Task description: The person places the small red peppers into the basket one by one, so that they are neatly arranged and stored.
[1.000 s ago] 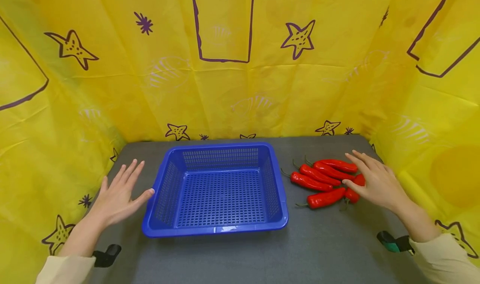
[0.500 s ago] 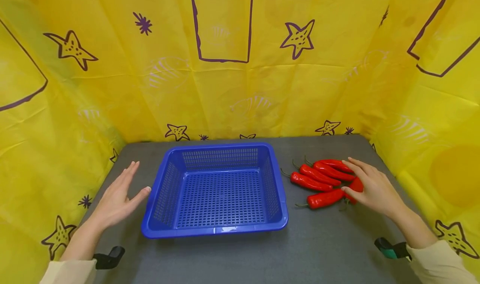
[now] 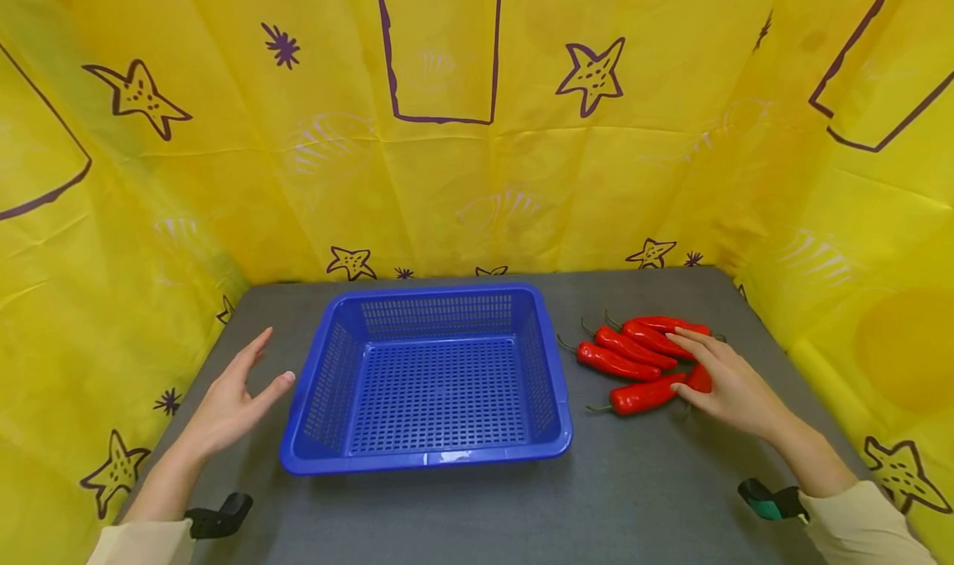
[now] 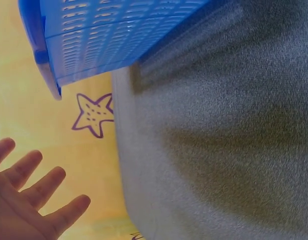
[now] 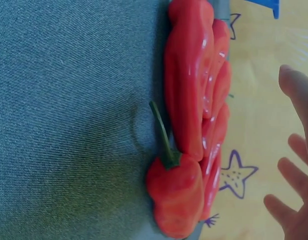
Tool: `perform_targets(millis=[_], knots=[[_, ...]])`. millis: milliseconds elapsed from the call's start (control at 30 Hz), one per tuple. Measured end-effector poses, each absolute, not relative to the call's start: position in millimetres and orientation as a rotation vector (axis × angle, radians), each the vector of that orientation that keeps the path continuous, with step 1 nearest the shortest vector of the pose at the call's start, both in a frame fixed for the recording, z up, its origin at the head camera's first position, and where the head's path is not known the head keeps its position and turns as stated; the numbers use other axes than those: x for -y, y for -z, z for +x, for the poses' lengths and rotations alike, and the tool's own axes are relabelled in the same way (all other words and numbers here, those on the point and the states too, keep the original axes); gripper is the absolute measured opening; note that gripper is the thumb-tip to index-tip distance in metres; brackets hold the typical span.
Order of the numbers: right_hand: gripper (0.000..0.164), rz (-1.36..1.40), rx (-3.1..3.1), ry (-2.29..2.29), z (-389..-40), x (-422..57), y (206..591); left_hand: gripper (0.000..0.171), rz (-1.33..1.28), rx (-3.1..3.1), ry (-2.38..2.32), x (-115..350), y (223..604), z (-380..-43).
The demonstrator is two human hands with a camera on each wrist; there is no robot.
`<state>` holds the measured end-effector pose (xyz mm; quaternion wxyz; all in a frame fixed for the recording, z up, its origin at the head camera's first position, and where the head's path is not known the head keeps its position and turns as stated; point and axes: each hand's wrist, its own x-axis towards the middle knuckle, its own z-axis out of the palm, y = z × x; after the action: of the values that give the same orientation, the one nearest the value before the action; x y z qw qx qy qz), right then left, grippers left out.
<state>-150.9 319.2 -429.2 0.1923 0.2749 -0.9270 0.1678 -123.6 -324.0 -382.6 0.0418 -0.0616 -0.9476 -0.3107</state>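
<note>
A blue plastic basket (image 3: 428, 459) with slotted walls and floor stands on the grey table, and nothing lies in it. To its right is a group of several red chili peppers (image 3: 617, 361) with green stems. My left hand (image 3: 229, 403) hovers beside the basket's left wall, fingers extended, holding nothing. My right hand (image 3: 734, 387) is over the right end of the peppers and partly covers some of them. Its fingers are spread and relaxed, with no pepper in them. In the right wrist view one pepper (image 5: 174, 195) lies nearest, its stem pointing up.
Yellow cloth (image 3: 447, 192) printed with starfish and fish bones surrounds the table at the back and both sides. The grey tabletop (image 3: 447, 515) extends in front of the basket. A black strap (image 3: 219, 517) sticks out at the left wrist and another (image 3: 771, 500) at the right.
My right hand has moved left and slightly down over the peppers. My left hand has turned more edge-on, its fingers closer together. Basket and peppers have stayed in place.
</note>
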Motion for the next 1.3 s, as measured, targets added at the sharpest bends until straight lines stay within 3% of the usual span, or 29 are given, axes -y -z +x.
perform_targets(millis=[900, 1300], knots=[[0.068, 0.801, 2.658, -0.503, -153.0, -310.9, 441.3, 0.06, -0.182, 2.855, 1.179, 320.2, 396.8, -131.4], [0.059, 0.824, 2.679, -0.506, -152.3, -306.4, 443.9, 0.064, -0.136, 2.906, 1.429, 313.5, 397.4, -133.6]])
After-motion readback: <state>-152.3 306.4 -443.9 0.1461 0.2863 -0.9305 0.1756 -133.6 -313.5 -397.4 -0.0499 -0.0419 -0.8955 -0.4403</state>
